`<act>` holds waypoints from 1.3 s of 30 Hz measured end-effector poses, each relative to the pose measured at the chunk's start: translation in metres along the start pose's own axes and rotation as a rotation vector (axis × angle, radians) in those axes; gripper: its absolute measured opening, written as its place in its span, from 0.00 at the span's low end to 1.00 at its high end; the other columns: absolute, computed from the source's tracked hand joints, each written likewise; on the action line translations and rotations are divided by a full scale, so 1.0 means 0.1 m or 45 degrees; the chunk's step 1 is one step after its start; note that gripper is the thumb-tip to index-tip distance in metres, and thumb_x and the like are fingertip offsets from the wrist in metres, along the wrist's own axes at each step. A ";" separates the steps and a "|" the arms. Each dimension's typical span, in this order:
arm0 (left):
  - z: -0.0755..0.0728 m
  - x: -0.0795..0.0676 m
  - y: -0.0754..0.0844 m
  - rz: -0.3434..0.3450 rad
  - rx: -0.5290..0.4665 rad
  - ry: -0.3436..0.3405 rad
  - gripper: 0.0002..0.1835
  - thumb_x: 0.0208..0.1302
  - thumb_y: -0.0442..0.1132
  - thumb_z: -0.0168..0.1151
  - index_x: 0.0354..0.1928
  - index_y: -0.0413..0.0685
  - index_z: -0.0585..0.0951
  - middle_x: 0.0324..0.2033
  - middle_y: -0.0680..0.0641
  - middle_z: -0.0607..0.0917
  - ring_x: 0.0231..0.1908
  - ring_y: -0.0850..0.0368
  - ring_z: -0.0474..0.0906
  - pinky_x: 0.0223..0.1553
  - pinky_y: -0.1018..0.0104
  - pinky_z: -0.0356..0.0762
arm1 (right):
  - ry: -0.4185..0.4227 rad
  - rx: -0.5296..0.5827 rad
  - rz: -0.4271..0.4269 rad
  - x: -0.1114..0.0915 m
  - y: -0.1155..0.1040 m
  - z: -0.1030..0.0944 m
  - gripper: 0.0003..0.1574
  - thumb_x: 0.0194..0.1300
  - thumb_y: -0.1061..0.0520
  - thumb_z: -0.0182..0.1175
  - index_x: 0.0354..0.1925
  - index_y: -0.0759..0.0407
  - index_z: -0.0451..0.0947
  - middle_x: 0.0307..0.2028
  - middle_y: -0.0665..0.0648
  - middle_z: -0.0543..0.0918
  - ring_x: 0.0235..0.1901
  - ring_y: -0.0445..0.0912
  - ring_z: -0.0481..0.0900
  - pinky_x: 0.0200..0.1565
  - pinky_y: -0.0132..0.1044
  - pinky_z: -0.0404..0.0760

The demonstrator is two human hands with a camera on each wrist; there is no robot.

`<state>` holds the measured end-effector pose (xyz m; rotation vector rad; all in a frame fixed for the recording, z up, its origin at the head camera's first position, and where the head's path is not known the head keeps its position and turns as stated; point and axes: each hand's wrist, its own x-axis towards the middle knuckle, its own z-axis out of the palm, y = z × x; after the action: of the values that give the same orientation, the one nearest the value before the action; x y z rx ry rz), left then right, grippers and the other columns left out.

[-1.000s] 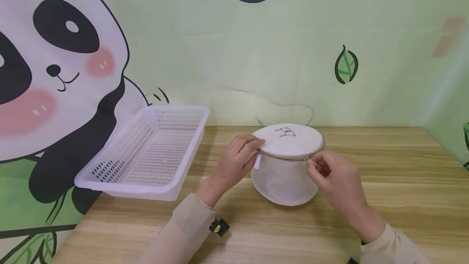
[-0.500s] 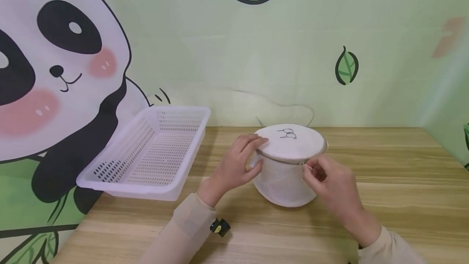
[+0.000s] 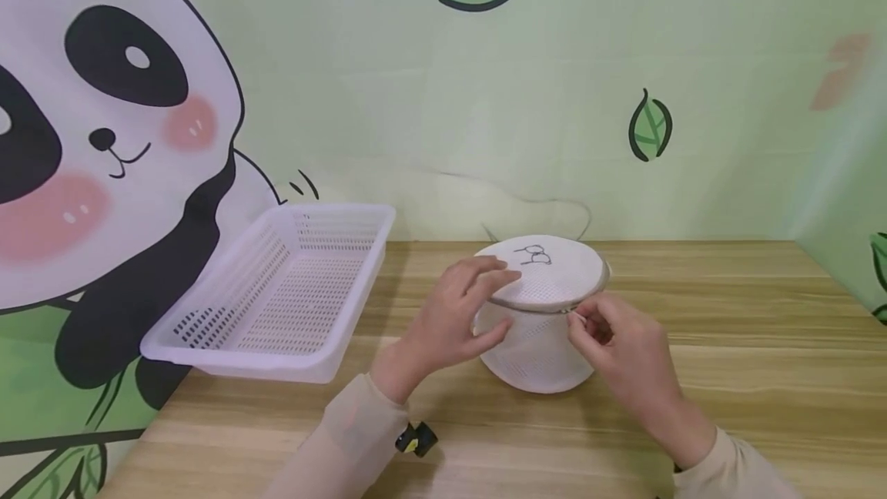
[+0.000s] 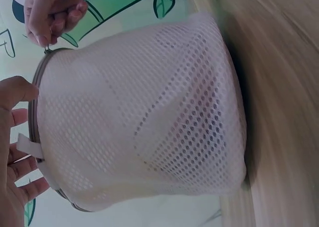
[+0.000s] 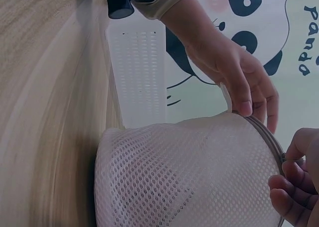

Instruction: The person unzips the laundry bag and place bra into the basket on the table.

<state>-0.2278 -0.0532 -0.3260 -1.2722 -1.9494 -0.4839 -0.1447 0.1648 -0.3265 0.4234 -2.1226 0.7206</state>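
A round white mesh laundry bag [image 3: 533, 356] stands upright on the wooden table, its flat lid [image 3: 568, 276] printed with a small line drawing. A grey-brown zipper [image 4: 36, 95] runs round the lid's edge. At the front right of this edge, my right hand [image 3: 627, 360] pinches the zipper pull [image 4: 48, 50] between thumb and fingertips. My left hand [image 3: 450, 322] is spread at the bag's left, its fingers over the lid and its thumb lower, beside the mesh wall. A small white fabric tag [image 4: 30, 146] sticks out by the zipper near the left fingers.
To the left, a white perforated plastic basket [image 3: 322, 364] sits on the table [image 3: 762, 376]. Behind stands a pale green backdrop [image 3: 346, 98] with a panda and leaves printed on it. A small black device [image 3: 416, 439] shows at the left sleeve.
My right hand has moved a little left along the lid's edge with the zipper pull. The left hand's fingers have spread, and its thumb has come down from the edge.
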 end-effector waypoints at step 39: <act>0.20 0.17 0.33 0.056 0.071 0.173 0.20 0.49 0.44 0.74 0.44 0.49 0.80 0.44 0.49 0.82 0.48 0.55 0.78 0.53 0.64 0.75 | -0.052 0.069 0.000 -0.01 -0.01 0.00 0.10 0.49 0.69 0.65 0.25 0.56 0.75 0.18 0.45 0.73 0.20 0.30 0.68 0.23 0.18 0.71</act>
<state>-0.2096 -0.0150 -0.3285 -1.2123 -1.8064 -0.4781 -0.1434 0.1644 -0.3268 0.4711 -2.1454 0.7765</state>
